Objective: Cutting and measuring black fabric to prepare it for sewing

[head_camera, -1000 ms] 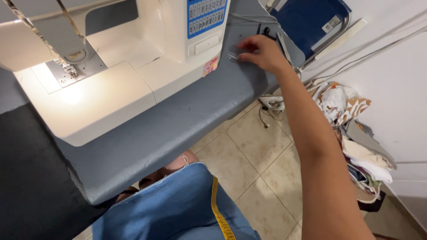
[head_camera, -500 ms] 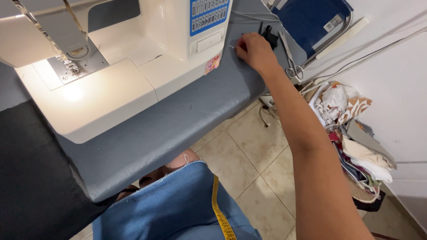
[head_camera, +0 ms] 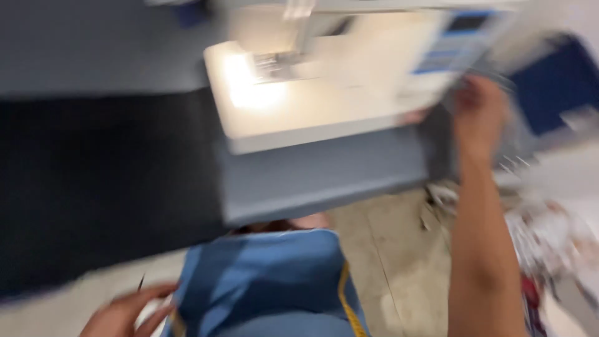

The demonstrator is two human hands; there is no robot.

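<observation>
The view is heavily blurred. My right hand (head_camera: 479,112) reaches out to the right end of the white sewing machine (head_camera: 324,93), at the far edge of the grey table (head_camera: 324,178); whether it grips anything is lost in the blur. My left hand (head_camera: 128,312) sits low at the bottom left beside blue fabric (head_camera: 268,281) on my lap, fingers curled, with a thin dark sliver just above it. A yellow tape measure (head_camera: 346,299) runs down the blue fabric.
Black cloth (head_camera: 106,181) covers the left part of the table. A blue object (head_camera: 555,87) lies right of the machine. Crumpled white and red cloth (head_camera: 549,249) sits on the tiled floor (head_camera: 393,249) at right.
The view has swung left and down, and blurred. My left hand has come into view at the bottom left. My right hand stays by the machine's right end.
</observation>
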